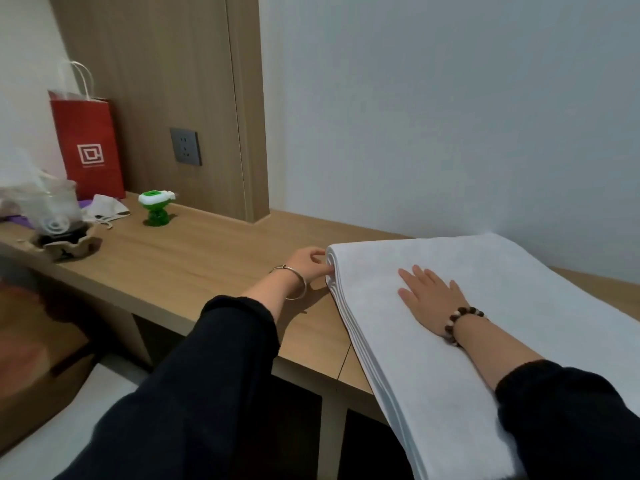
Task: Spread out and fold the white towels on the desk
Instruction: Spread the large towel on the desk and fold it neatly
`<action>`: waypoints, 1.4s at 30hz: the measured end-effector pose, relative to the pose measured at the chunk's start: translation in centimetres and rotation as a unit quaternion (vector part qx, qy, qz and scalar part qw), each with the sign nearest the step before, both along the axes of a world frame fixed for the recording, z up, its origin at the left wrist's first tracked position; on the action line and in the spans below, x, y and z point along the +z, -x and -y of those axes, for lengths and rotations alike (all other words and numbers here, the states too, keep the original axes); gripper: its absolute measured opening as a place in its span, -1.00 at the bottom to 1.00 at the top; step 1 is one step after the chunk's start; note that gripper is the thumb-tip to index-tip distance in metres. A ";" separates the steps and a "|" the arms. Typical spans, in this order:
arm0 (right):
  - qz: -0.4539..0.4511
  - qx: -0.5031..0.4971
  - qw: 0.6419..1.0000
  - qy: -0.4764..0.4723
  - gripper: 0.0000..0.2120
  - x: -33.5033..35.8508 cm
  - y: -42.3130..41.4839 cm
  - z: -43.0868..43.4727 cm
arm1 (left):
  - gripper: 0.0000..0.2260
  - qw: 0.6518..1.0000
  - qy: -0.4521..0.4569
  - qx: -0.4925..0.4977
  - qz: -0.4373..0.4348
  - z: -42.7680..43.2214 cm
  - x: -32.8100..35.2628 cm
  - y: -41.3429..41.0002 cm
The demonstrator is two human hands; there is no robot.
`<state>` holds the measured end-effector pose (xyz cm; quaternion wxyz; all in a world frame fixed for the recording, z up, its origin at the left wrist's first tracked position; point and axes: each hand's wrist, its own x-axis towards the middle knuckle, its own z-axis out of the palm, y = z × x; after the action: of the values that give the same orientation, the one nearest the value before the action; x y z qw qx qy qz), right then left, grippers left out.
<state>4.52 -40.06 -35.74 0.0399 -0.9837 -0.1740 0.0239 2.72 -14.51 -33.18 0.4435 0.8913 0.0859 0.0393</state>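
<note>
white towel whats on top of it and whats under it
On top, the right hand lies flat on the folded white towel. Beneath is the wooden desk; the part it covers is hidden.

A broad strip of bare worktop [221, 258] lies open between the white towel [485, 271] on the right and a green plastic gadget [156, 209] farther left; hands could cross it unhindered. The towel covers the right end from the wall [450, 116] to past the front edge (its near end hangs over). The right hand [427, 296] lies flat on top and the left hand [310, 265] pinches its left edge. Behind the open strip a wooden panel [249, 133] juts forward. The far left is crowded: an upright red paper bag [90, 150], a pale cloth pouch [105, 209] and a clear plastic bag [52, 202].
</note>
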 end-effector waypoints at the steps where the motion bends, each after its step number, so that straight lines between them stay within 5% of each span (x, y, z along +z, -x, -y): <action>1: 0.000 0.000 1.000 0.000 -0.50 0.0 0.0 0.0 | -0.69 1.000 0.001 -0.007 0.003 0.1 -0.2 -0.6; 5: 0.004 0.003 1.000 0.001 -0.50 -0.1 0.0 0.0 | -0.92 0.999 -0.018 -0.020 0.037 0.2 -1.0 -2.0; 10: 0.001 0.007 1.000 -0.012 -0.50 -0.2 -0.1 0.2 | -0.71 0.996 -0.074 -0.004 0.059 -1.0 -1.6 -3.3; 14: 0.002 0.004 1.000 -0.008 -0.50 -0.3 -0.1 0.3 | -0.69 0.997 0.068 0.008 -0.027 -1.7 -1.2 -3.8; 19: 0.005 0.003 1.000 -0.008 -0.50 -0.4 -0.1 0.0 | -0.81 0.948 0.283 0.034 -0.142 -2.2 0.4 -4.2; 22: 0.005 0.001 1.000 -0.013 -0.50 -0.3 -0.1 0.0 | -0.56 0.965 0.163 -0.019 -0.206 -0.7 1.8 -4.8; 25: 0.005 0.002 1.000 -0.015 -0.50 -0.3 -0.1 0.0 | -0.62 0.972 0.054 -0.022 -0.229 0.4 1.9 -5.5; 33: 0.004 0.003 1.000 -0.020 -0.50 -0.4 -0.1 0.1 | -0.62 0.963 0.011 -0.036 -0.265 -0.7 2.1 -6.5; 42: 0.002 0.000 1.000 -0.026 -0.50 -0.1 0.2 0.0 | -0.72 0.913 0.272 -0.046 -0.301 -1.0 1.3 -6.1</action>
<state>4.32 -40.08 -35.85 0.0646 -0.9823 -0.1749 0.0172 8.82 -13.55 -31.91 0.6235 0.7084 0.1818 -0.2765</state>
